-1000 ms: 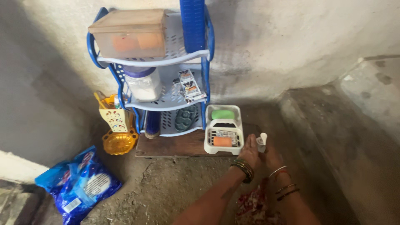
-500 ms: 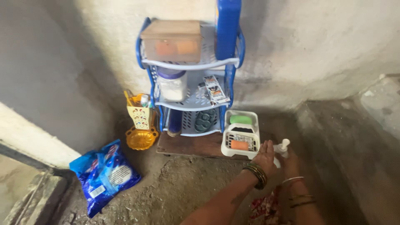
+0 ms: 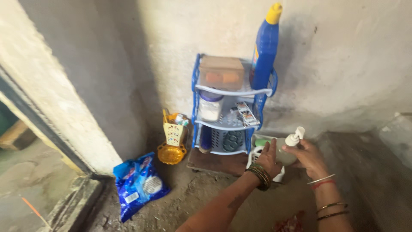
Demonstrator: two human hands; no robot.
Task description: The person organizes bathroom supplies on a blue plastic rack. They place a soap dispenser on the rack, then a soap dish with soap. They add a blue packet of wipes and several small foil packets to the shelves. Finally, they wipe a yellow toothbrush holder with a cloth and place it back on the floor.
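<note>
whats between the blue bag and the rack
In the head view, a yellow holder stands between the blue bag and the rack.

Bare forearms; dark stacked bangles left wrist (image 3: 259, 175), thin bangles right wrist (image 3: 326, 195).

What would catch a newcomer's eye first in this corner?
The tall blue bottle with a yellow cap stands on top of the blue and white plastic rack against the wall. In front of the rack, both hands hold a pale pump dispenser bottle. A shiny blue packet lies on the floor, left.
</note>
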